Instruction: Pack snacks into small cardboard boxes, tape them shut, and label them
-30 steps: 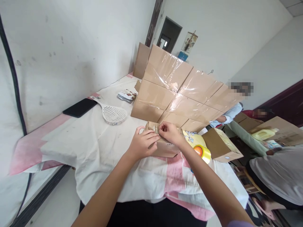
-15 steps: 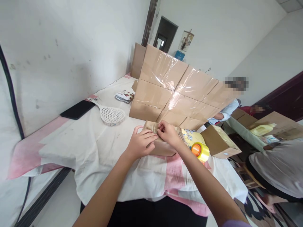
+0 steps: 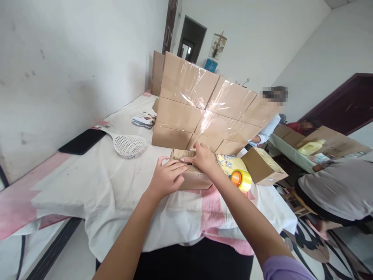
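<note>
A small brown cardboard box [image 3: 194, 181] sits at the table's front edge, its top partly covered by my hands. My left hand [image 3: 168, 177] grips its near left corner, fingers laid over the upper edge and thumb against the front side. Over the box top is my right hand [image 3: 203, 158], thumb stretched to the left and apart from the raised fingers; I see nothing held in it. A dark gap shows in the top below that thumb. Just right of the box lie a yellow printed sheet [image 3: 229, 162] and a yellow tape roll [image 3: 245, 180] with an orange core.
A large taped cardboard panel [image 3: 189, 112] stands behind the box. Left on the white cloth [image 3: 116, 182] are a perforated white scoop [image 3: 129, 145], a black phone [image 3: 82, 141] and packets [image 3: 144, 119]. Another carton [image 3: 264, 166] stands right. People sit beyond, at another table.
My right hand has gone from a pinch at the box top to thumb and fingers apart. My left hand stays on the box. The view has shifted slightly right.
</note>
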The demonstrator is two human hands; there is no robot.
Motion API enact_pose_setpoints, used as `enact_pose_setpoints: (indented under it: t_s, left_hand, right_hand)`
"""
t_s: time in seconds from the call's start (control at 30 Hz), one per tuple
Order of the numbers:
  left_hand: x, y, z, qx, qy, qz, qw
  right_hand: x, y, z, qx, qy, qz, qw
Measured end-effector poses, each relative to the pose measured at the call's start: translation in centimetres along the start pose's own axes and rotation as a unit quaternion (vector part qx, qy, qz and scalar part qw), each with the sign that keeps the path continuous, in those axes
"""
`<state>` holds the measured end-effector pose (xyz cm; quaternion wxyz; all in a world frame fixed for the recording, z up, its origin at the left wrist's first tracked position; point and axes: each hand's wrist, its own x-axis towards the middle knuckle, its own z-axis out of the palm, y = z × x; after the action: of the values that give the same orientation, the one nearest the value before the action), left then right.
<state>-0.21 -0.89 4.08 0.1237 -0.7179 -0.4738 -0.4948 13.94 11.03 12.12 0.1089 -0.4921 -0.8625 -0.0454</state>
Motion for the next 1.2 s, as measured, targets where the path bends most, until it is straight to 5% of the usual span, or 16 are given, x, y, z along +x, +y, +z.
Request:
enact_pose_setpoints:
  t_s: [0.3,0.4,0.6,0.7,0.83,1.0,1.2]
  left_hand:
    - [0.2,0.0,-0.3,-0.014,-0.016,-0.014,1.0]
    - [0.2,-0.2,-0.3,-0.012,-0.01,-0.009,1.0]
    - [0.3,0.0,-0.3,-0.004,-0.007,0.009,1.0]
    - [0.0,-0.4,-0.1,0.025,0.023,0.016,0.999]
    - [-0.6,-1.6,0.3,0.057,0.04,0.018,0.997]
    - [-1.4,-2.6,1.1,0.02,0.046,0.015,0.999]
    - [-2.5,-3.4,2.4,0.011,0.103,-0.002,0.995]
  right_hand:
    - [2.3,5.2,-1.7,-0.047,0.029,-0.04,0.998]
    - [3.9,10.7,-3.1,-0.055,0.004,0.015,0.998]
    - [4.5,25.6,-4.7,-0.011,0.01,0.226,0.974]
    - [2.6,31.0,-3.1,0.016,-0.012,0.274,0.962]
    - [0.4,34.8,1.6,0.069,-0.037,0.291,0.954]
    - [0.3,35.6,7.3,0.148,-0.052,0.227,0.961]
    - [1.4,35.7,9.1,0.179,-0.084,0.13,0.972]
